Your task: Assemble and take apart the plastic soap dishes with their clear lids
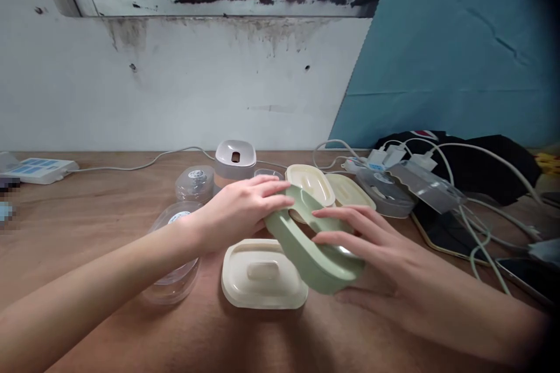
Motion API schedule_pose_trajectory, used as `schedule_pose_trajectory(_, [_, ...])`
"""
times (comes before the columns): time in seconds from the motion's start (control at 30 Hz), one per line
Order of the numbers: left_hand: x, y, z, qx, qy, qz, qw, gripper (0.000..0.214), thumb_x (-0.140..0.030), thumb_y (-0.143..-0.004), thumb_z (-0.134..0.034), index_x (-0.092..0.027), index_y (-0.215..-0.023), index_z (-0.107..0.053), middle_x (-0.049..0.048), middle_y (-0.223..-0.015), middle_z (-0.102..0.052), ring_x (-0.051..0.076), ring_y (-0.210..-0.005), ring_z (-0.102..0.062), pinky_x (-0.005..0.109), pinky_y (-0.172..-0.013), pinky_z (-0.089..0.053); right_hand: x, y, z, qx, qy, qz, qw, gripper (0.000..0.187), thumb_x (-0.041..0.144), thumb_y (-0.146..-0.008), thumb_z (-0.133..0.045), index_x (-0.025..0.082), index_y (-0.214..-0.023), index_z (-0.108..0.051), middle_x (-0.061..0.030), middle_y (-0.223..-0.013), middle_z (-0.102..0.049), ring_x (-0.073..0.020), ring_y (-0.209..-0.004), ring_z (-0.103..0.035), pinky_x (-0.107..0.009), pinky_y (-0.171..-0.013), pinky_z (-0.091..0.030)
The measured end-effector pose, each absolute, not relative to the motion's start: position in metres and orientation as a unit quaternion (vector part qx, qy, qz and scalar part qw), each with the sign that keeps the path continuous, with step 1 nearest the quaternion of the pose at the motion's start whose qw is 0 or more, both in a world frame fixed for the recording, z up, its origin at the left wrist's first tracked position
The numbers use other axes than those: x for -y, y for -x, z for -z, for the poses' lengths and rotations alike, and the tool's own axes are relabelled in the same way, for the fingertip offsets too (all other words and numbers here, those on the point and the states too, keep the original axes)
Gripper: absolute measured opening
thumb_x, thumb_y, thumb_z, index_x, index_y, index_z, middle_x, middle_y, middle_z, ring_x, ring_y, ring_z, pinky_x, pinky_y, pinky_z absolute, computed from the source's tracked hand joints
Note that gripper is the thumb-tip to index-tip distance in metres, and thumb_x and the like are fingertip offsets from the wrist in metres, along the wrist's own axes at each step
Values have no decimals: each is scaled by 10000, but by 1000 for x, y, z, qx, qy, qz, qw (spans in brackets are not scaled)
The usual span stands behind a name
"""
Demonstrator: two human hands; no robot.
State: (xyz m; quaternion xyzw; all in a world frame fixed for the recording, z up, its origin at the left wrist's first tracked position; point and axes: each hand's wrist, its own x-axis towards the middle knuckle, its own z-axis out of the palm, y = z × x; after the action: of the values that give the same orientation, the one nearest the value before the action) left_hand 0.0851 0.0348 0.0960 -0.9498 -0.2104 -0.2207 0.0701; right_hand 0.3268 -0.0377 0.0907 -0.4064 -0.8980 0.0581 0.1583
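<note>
Both my hands grip a light green plastic piece (291,239), an oval-ended box or cover with an opening in its top, held tilted above the table. My left hand (242,201) has its fingers over the far left end; its thumb is hidden. My right hand (371,245) wraps the near right end, two fingers on top and the thumb underneath. Below and slightly left lies a cream lid (262,288) with a raised handle, flat on the table. Just behind the green piece are a cream lid or tray (308,178) and another cream piece (352,192).
Clear round containers (195,180) stand left, with a larger clear one (175,291) nearer. A white-topped tissue box (236,154) is behind. At right lie a grey plastic box (385,198), white cables (472,221), phones (525,271) and black cloth (490,157). A power strip (41,169) sits far left.
</note>
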Motion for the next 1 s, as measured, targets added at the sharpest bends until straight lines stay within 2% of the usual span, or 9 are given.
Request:
schedule_pose_trajectory(0.1, [-39, -91, -95, 255, 923, 259, 126, 545, -111, -800, -593, -134, -1295, -368, 174, -1363, -404, 277, -1276, -369, 457, -992, -417, 19, -328, -88, 862, 459, -33, 215, 361, 455, -745, -624, 294, -1065, -577, -58, -1209, -506, -301, -1152, -435, -473, -905, -452])
schedule_pose_trajectory(0.17, [-34, -91, -92, 286, 903, 287, 142, 602, -99, -794, -583, -142, -1324, -299, 179, -1384, -352, 290, -1316, -292, 498, -1028, -360, 4, -324, -86, 826, 501, -27, 258, 386, 459, -707, -652, 278, -1042, -587, -64, -1171, -520, -313, -1121, -453, -494, -911, -431])
schedule_pose_trajectory(0.27, [-22, -84, -83, 304, 899, 281, 144, 524, -94, -821, -530, -145, -1299, -319, 174, -1369, -348, 295, -1323, -265, 510, -1044, -333, -19, -312, -84, 780, 543, -49, 308, 337, 433, -718, -633, 255, -1001, -589, -76, -1139, -535, -297, -1070, -492, -460, -869, -453])
schedule_pose_trajectory(0.43, [-7, -68, -70, 324, 898, 259, 149, 454, -91, -830, -501, -148, -1263, -380, 167, -1337, -394, 301, -1282, -324, 507, -1009, -370, -45, -286, -85, 768, 519, -138, 348, 348, 442, -784, -556, 217, -1049, -536, -72, -1077, -547, -210, -916, -580, -341, -746, -504])
schedule_pose_trajectory(0.53, [-4, -62, -69, 334, 891, 263, 160, 448, -99, -824, -510, -134, -1256, -400, 167, -1323, -414, 300, -1263, -343, 504, -1007, -362, -51, -274, -82, 782, 555, -38, 281, 349, 437, -818, -533, 200, -1073, -515, -82, -1093, -543, -216, -948, -573, -332, -781, -479])
schedule_pose_trajectory(0.63, [-2, -60, -70, 341, 885, 273, 161, 429, -104, -828, -503, -127, -1247, -414, 165, -1320, -413, 295, -1257, -348, 498, -1007, -356, -54, -269, -80, 790, 582, 37, 189, 350, 437, -824, -536, 182, -1063, -531, -111, -1101, -550, -268, -1007, -547, -372, -818, -449])
schedule_pose_trajectory(0.73, [0, -61, -72, 335, 887, 274, 159, 425, -99, -832, -499, -113, -1249, -418, 168, -1318, -410, 293, -1255, -347, 496, -1014, -346, -56, -266, -80, 799, 583, 42, 138, 367, 420, -806, -568, 169, -1074, -553, -134, -1098, -565, -310, -1065, -516, -412, -860, -418])
schedule_pose_trajectory(0.9, [1, -59, -74, 336, 888, 278, 148, 429, -103, -830, -504, -120, -1249, -413, 166, -1313, -410, 294, -1249, -351, 486, -1000, -367, -60, -261, -82, 808, 586, 37, 56, 382, 393, -762, -612, 177, -1076, -591, -144, -1059, -575, -332, -987, -559, -437, -833, -424])
schedule_pose_trajectory(1.0, [2, -58, -75, 338, 888, 279, 140, 429, -108, -833, -500, -137, -1251, -408, 159, -1317, -407, 292, -1252, -351, 486, -999, -372, -63, -258, -82, 808, 587, 37, 36, 379, 405, -770, -592, 185, -1079, -603, -150, -1047, -574, -340, -986, -563, -449, -830, -423])
